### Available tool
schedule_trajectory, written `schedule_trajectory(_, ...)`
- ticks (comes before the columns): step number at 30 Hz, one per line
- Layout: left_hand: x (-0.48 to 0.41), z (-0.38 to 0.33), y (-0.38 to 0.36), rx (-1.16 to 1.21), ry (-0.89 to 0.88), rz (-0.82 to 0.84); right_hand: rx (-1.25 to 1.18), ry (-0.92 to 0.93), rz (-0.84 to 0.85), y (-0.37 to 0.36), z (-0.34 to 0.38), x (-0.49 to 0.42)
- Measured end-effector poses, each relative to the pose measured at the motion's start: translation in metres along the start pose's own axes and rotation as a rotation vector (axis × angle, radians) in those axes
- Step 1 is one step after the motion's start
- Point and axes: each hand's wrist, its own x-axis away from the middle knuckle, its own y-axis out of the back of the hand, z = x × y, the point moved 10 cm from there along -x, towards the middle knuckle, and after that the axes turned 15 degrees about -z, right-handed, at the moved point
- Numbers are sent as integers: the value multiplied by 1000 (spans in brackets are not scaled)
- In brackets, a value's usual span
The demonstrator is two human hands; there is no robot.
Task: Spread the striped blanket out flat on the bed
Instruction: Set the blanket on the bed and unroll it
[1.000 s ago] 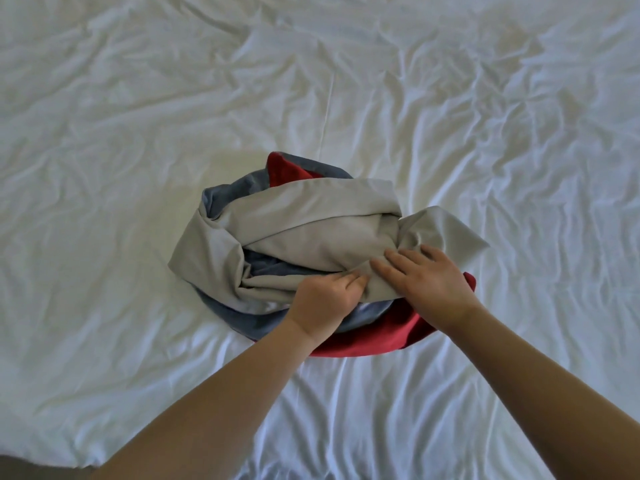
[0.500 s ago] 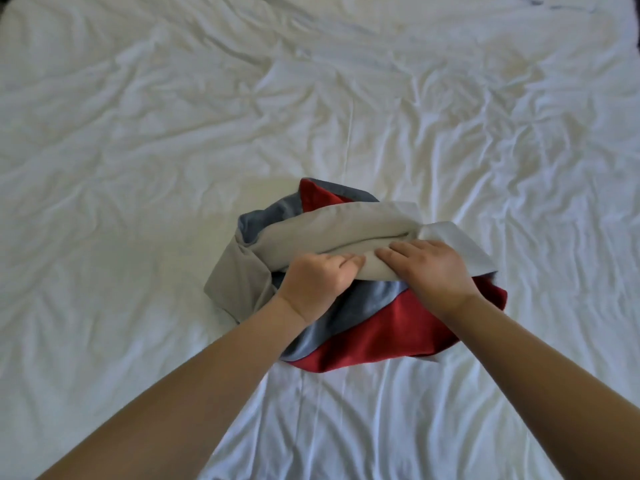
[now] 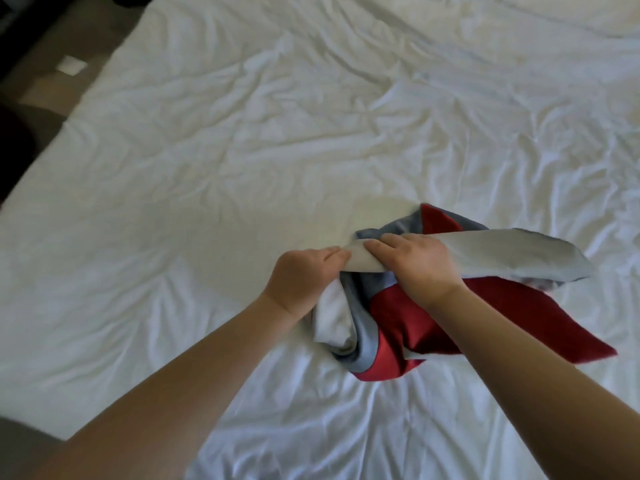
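the striped blanket [image 3: 433, 317], in bands of red, blue-grey and pale grey, sits bunched on the white bed sheet [image 3: 242, 150], right of centre. the left hand [image 3: 301, 282] and right hand [image 3: 419, 268] are side by side, each closed around the blanket's pale grey edge, lifting it off the heap.

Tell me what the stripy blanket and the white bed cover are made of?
The striped blanket looks like soft, matte cloth, maybe fleece or jersey: its red, grey-blue and pale bands bend in thick, rounded folds without shine where the left hand and right hand grip it. The white sheet looks like thin woven cotton, since it holds many sharp little creases. Neither can be told for sure.
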Motion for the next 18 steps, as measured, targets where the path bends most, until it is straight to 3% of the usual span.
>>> schedule_trajectory(9,65,125,37,-75,148,84,-3,142,-18,-23,120,-94)
schedule_trajectory(14,79,138,22,-88,297,179,-69,152,2,-38,124,-95)
schedule_trajectory(18,66,117,9,-68,282,189,-183,199,-124,-8,99,-70)
